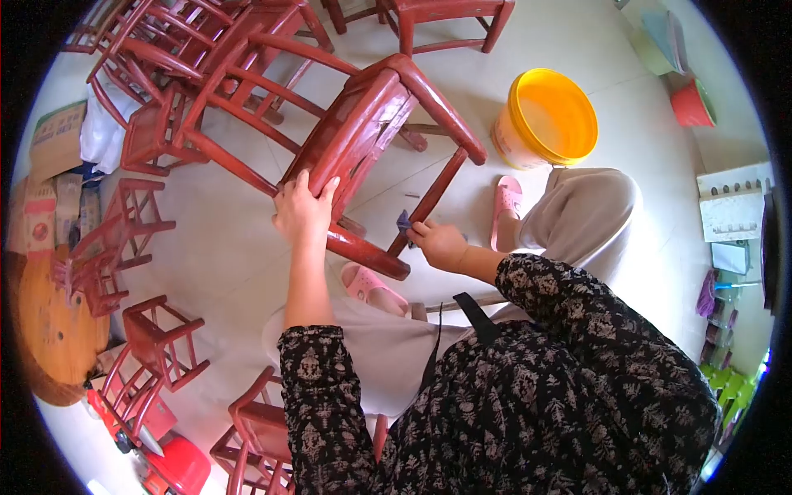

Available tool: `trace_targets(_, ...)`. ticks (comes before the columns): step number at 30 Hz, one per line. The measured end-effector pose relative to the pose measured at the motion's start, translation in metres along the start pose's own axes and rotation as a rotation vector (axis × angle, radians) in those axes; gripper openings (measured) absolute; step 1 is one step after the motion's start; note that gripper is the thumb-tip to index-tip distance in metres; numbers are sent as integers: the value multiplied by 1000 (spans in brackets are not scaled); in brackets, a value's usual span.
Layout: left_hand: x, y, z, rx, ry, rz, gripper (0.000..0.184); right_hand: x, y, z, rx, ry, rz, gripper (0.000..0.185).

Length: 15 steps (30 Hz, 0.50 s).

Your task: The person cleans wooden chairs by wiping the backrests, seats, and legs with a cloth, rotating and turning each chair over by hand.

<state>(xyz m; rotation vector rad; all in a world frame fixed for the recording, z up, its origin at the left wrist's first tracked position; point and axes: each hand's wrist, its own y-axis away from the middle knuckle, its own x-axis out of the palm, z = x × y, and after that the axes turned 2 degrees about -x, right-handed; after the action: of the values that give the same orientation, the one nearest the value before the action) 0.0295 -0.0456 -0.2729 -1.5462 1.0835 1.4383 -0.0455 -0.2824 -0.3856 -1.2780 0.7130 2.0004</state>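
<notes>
A red wooden chair [355, 124] lies tipped on its side in front of me, its seat edge and legs turned toward me. My left hand [304, 206] rests on the edge of the seat, fingers spread over the wood. In my right hand [439, 245] is a small dark blue cloth [403, 222], pinched between the fingers. The cloth touches or lies close beside the thin rung between two chair legs.
A yellow bucket [553, 117] stands at the upper right. Several red chairs are stacked at the upper left, with small ones [165, 342] down the left side. A round wooden board [58, 330] and cardboard boxes [58, 140] are at the far left.
</notes>
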Motion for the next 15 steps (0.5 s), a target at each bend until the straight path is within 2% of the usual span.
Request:
trace_targets(2,-2,0,2,8,-10,14,57,-2,-3,2,-76,-24,-29,30)
trace_targets(4,0,0,1,22,14,-11,56,-18,-7,-31,-194,37,-160,32)
trace_targets(6,2,-1,2,12,22,-7,56,-28,-12,-61,-25,72,-174,33)
trace_targets(7,1,0,2,13,16,-6,56,-33,-13,-68,-31,72,-167,33)
trace_targets(9,-1,0,2,8,2,-6,57,-36,-15,-75,160,116,-241,35)
trace_targets(10,-3,1,1,-1,3,9,59,-28,-18,-66,154,109,-239,35)
trace_targets(12,-2,0,1,-13,-2,24,61,-3,-18,-31,301,81,-158,37)
trace_targets(15,1,1,1,4,-15,-4,59,15,-11,22,202,-84,-30,32)
